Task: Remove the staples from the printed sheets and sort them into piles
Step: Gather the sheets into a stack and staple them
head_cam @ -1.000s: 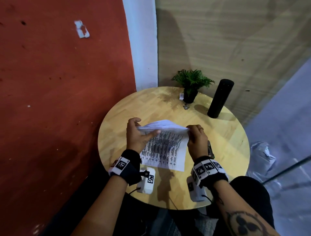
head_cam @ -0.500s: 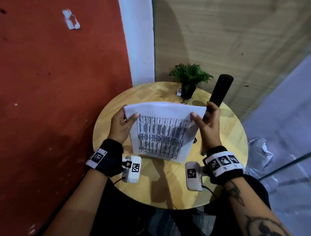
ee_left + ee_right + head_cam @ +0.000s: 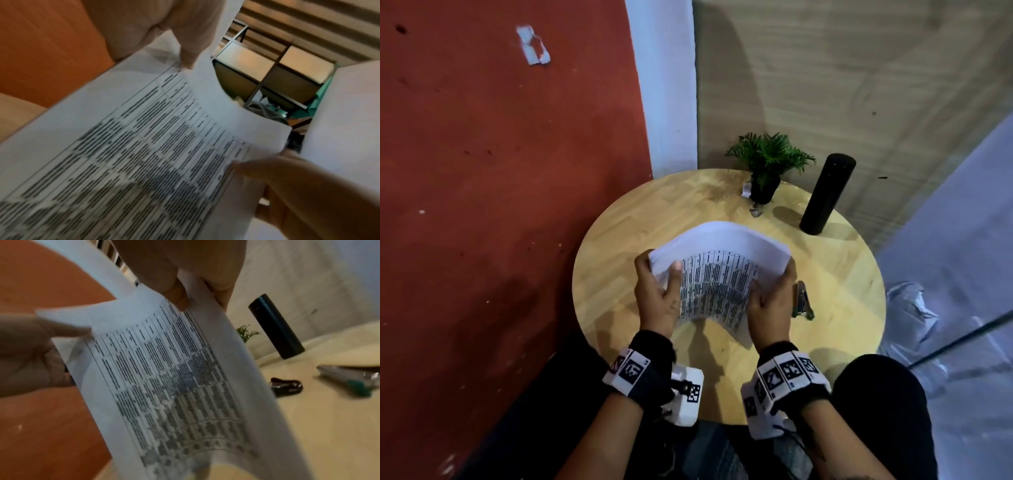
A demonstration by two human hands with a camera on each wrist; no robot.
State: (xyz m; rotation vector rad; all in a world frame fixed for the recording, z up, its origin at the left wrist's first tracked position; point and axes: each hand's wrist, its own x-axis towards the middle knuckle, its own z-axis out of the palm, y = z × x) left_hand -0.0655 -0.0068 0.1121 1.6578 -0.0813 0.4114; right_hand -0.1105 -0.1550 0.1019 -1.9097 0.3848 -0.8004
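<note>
Holding the sheets above the near half of the table, the left hand and right hand each pinch a side edge. Thin and floppy, they bow upward; the grip probably belongs near the corners.

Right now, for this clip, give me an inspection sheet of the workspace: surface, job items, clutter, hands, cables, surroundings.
Surface: round wooden table, light grain.
Job's things: printed sheets held above the table, bowed upward; stapler lying to their right; no sorted pile seen.
Clutter: potted plant and black cylinder at the far edge; a small dark tool on the table in the right wrist view.
Hands: left hand grips the sheets' left edge, right hand the right edge.
Cables: thin leads at the wrist units, partly hidden.
Surroundings: red wall on the left, pale panelled wall behind.
</note>
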